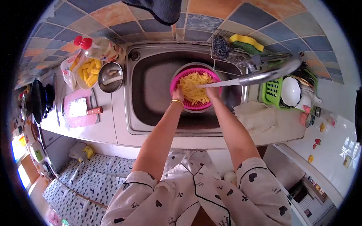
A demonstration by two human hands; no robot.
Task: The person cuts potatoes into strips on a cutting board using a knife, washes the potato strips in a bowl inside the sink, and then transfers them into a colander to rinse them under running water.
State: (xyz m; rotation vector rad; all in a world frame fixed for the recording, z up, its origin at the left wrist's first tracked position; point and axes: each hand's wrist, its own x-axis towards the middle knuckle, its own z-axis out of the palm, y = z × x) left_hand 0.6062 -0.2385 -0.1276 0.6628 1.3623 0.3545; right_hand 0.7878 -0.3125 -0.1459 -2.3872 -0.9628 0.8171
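A pink colander full of yellow cut strips sits inside a metal bowl in the sink. My left hand is at the colander's left side, its fingers curled at the rim and partly hidden by the strips. On the right side my right hand is at the rim, its fingers mostly hidden under the water stream. Water runs from the faucet onto the strips.
Left of the sink are a small metal bowl, a bowl of yellow pieces, bottles and a cleaver on a pink board. On the right lie a cloth and a green dish rack with white bowls.
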